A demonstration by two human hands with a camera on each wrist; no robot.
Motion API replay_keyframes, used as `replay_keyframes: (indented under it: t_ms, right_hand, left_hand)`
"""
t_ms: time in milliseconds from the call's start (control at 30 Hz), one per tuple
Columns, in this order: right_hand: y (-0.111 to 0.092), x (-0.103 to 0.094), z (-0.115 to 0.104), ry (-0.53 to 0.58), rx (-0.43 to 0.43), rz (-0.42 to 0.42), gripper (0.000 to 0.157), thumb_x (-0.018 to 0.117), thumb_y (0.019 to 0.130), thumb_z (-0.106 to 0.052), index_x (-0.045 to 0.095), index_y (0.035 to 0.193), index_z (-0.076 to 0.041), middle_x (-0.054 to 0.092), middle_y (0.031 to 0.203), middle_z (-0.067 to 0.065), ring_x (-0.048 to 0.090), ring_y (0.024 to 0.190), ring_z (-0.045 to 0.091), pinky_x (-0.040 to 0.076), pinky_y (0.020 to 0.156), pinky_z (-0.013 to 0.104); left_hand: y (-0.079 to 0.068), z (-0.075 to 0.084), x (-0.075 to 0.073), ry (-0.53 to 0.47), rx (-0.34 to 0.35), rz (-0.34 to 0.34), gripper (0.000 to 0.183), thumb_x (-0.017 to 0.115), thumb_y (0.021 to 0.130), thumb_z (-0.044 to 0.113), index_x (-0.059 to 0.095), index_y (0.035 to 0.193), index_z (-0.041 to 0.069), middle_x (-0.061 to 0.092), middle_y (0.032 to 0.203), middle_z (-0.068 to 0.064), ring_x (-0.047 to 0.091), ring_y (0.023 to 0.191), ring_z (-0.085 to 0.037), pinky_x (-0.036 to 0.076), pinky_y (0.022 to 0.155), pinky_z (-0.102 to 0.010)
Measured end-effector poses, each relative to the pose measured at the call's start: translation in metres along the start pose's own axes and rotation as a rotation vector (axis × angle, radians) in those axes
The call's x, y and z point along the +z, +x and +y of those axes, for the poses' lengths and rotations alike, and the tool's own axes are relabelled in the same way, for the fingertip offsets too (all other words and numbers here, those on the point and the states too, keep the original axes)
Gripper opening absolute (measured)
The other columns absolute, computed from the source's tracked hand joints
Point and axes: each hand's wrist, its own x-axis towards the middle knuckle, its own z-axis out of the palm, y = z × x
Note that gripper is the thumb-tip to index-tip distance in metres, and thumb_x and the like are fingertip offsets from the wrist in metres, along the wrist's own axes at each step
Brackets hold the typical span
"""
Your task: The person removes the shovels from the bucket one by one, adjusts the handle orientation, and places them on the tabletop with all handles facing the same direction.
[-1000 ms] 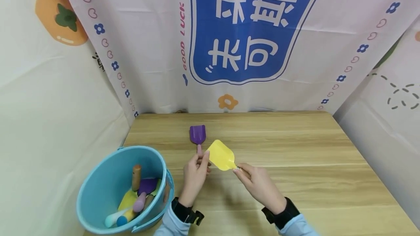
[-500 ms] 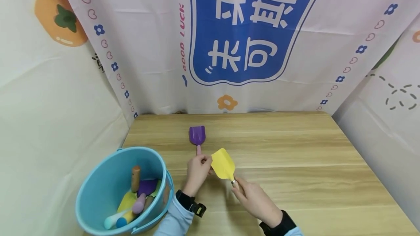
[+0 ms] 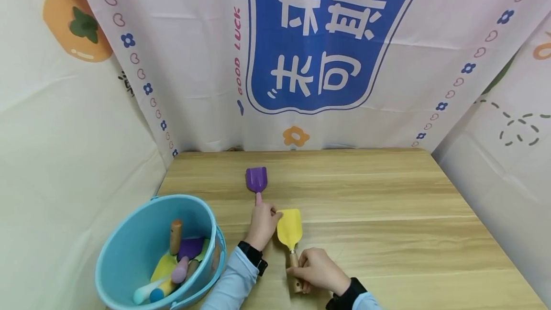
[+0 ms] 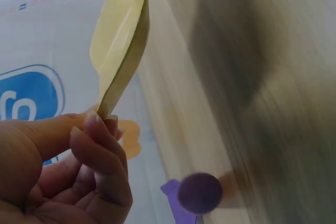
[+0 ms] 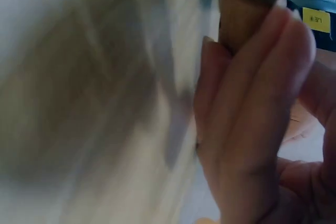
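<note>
A small yellow toy shovel (image 3: 289, 227) with a wooden handle is held between both hands, its blade pointing away from the person. My left hand (image 3: 263, 226) pinches a corner of the blade's far edge between thumb and fingertips, as the left wrist view shows close up on the yellow blade (image 4: 122, 35). Around the wooden handle (image 5: 242, 17) curl the fingers of my right hand (image 3: 319, 269), near its end. Just beyond my left hand a purple toy shovel (image 3: 257, 179) lies on the table, the lower part of its pink handle hidden behind that hand.
A light blue bucket (image 3: 109, 257) stands at the left, holding several toy shovels, among them a brown handle (image 3: 175, 237) sticking up and a purple blade (image 3: 189, 248). The wooden table (image 3: 387, 214) ends against a printed cloth (image 3: 206, 75) at the back.
The yellow shovel has swung upright and drawn nearer to the person. My right hand has moved down and left, from the neck to the handle; my left hand has shifted slightly toward the person.
</note>
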Motion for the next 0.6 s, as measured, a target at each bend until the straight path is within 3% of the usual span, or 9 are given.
replay_keyframes:
  t_ms: [300,600]
  right_hand:
    - [0.009,0.005,0.007,0.008,0.036,0.006,0.029,0.070,0.081,-0.029,0.057,0.068,-0.007,0.058,0.048,-0.001,0.053,0.036,0.008,0.046,0.035,0.025]
    - [0.014,0.008,0.008,0.034,0.081,-0.002,0.030,0.070,0.082,-0.030,0.058,0.067,-0.006,0.058,0.049,0.001,0.051,0.035,0.006,0.046,0.035,0.026]
  left_hand:
    - [0.005,-0.001,0.008,0.140,-0.042,-0.021,0.007,0.073,0.076,0.003,0.068,0.077,-0.001,0.067,0.083,-0.014,0.064,0.076,-0.021,0.053,0.064,-0.030]
    - [0.009,-0.001,0.011,0.195,-0.121,-0.062,0.006,0.071,0.078,0.001,0.070,0.083,-0.001,0.057,0.119,-0.021,0.056,0.105,-0.026,0.052,0.075,-0.032]
